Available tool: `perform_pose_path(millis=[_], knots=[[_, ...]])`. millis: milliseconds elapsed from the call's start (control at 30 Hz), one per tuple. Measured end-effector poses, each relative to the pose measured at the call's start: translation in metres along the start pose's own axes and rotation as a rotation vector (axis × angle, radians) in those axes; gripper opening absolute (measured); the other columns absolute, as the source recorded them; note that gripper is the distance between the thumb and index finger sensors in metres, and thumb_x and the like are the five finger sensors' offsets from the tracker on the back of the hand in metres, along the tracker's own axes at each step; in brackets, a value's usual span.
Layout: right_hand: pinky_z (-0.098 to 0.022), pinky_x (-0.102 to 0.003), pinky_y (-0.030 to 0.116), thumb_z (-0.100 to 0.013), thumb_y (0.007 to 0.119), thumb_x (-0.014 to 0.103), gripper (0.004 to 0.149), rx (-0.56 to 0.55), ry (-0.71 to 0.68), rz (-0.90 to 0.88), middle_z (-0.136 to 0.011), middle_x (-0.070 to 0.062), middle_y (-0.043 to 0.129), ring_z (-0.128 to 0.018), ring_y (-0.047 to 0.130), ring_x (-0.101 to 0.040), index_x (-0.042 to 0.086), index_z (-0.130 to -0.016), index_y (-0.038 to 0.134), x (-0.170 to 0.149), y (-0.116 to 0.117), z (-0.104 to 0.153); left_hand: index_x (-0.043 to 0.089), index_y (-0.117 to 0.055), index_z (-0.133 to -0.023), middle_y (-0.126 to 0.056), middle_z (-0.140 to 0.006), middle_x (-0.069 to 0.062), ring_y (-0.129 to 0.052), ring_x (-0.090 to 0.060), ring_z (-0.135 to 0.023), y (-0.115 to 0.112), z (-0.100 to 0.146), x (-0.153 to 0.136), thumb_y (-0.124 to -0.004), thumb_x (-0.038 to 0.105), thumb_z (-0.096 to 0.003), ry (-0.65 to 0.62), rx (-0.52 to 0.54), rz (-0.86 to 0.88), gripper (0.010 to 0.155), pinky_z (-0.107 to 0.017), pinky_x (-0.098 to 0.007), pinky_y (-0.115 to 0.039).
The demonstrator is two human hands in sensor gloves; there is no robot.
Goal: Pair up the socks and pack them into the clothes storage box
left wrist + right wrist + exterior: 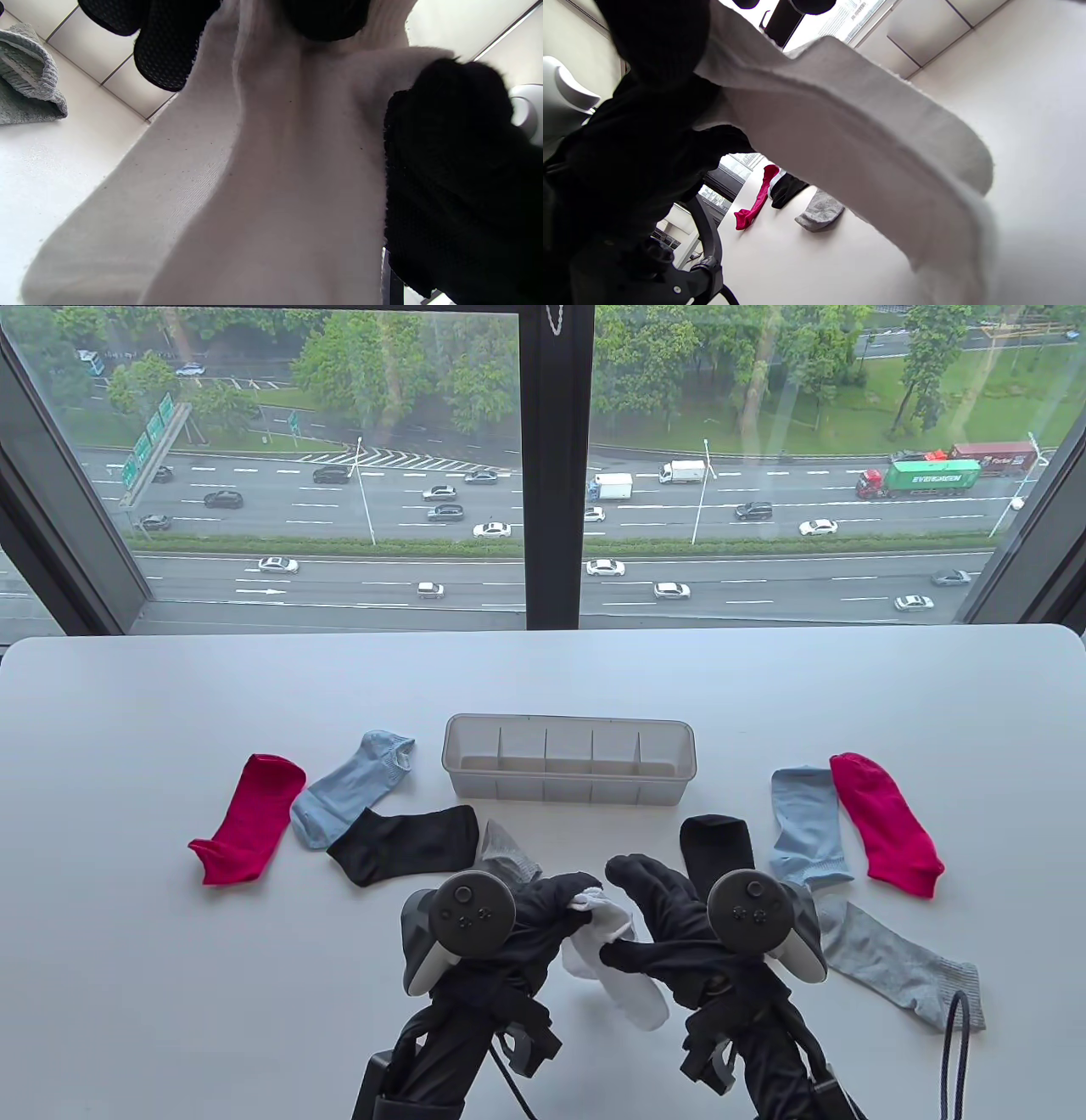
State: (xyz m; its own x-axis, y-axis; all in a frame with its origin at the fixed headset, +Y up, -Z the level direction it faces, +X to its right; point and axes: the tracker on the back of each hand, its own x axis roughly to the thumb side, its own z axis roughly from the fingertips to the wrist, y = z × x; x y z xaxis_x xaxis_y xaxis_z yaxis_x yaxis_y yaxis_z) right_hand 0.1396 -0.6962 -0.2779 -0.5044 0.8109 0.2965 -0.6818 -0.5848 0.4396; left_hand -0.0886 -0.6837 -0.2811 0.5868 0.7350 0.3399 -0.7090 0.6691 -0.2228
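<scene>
Your left hand (543, 929) and right hand (670, 925) wear black knit gloves with a fine dotted texture. Each carries a dark round-faced tracker (472, 912) with small buttons and a pale grey handle. Black cables (954, 1060) trail at the frame's lower edge.

grey sock (506, 848): half hidden by left hand (543, 920) | forearms: cropped

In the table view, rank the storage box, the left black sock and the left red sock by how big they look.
1. storage box, clearly the largest.
2 and 3. left black sock and left red sock: they look much alike in size, lying at a similar distance from the camera, so I will not rank one over the other.
</scene>
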Motion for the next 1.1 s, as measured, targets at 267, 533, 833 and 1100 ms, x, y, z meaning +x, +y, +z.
perform_pose_path(millis=[267, 533, 833, 1100], knots=[[-0.073, -0.068, 0.042, -0.056, 0.077, 0.031, 0.063, -0.148, 0.049, -0.016, -0.115, -0.022, 0.049, -0.103, 0.041, -0.052, 0.024, -0.110, 0.045, -0.013, -0.012, 0.005, 0.014, -0.061, -0.097, -0.082, -0.092, -0.019, -0.085, -0.046, -0.081, 0.002, -0.001, -0.002, -0.066, 0.019, -0.0532, -0.053, -0.014, 0.087, 0.045, -0.068, -0.067, -0.060], [-0.073, -0.063, 0.054, -0.056, 0.071, 0.037, 0.039, -0.276, 0.072, 0.132, -0.106, -0.013, 0.073, -0.099, 0.065, -0.045, 0.026, -0.093, 0.071, -0.004, -0.010, 0.005, 0.015, -0.059, -0.100, -0.082, -0.093, -0.018, -0.084, -0.046, -0.083, 0.001, -0.001, -0.003, -0.068, 0.020, -0.0531, -0.046, -0.042, 0.075, 0.048, -0.068, -0.067, -0.059], [-0.074, -0.065, 0.047, -0.056, 0.065, 0.048, 0.056, -0.283, 0.030, 0.018, -0.113, -0.019, 0.060, -0.103, 0.050, -0.050, 0.023, -0.106, 0.057, -0.005, -0.014, 0.011, 0.013, -0.071, -0.094, -0.083, -0.093, -0.022, -0.084, -0.049, -0.082, 0.002, 0.000, -0.003, -0.073, 0.024, -0.0523, -0.013, -0.009, 0.017, 0.043, -0.067, -0.069, -0.059], [-0.074, -0.067, 0.044, -0.053, 0.075, 0.045, 0.057, -0.188, 0.079, 0.105, -0.119, -0.020, 0.046, -0.104, 0.041, -0.054, 0.028, -0.104, 0.054, -0.002, 0.001, 0.000, 0.011, -0.074, -0.091, -0.092, -0.084, -0.022, -0.096, -0.043, -0.067, -0.001, -0.002, 0.005, -0.075, 0.028, -0.0515, -0.064, -0.032, 0.009, 0.043, -0.062, -0.064, -0.068]])
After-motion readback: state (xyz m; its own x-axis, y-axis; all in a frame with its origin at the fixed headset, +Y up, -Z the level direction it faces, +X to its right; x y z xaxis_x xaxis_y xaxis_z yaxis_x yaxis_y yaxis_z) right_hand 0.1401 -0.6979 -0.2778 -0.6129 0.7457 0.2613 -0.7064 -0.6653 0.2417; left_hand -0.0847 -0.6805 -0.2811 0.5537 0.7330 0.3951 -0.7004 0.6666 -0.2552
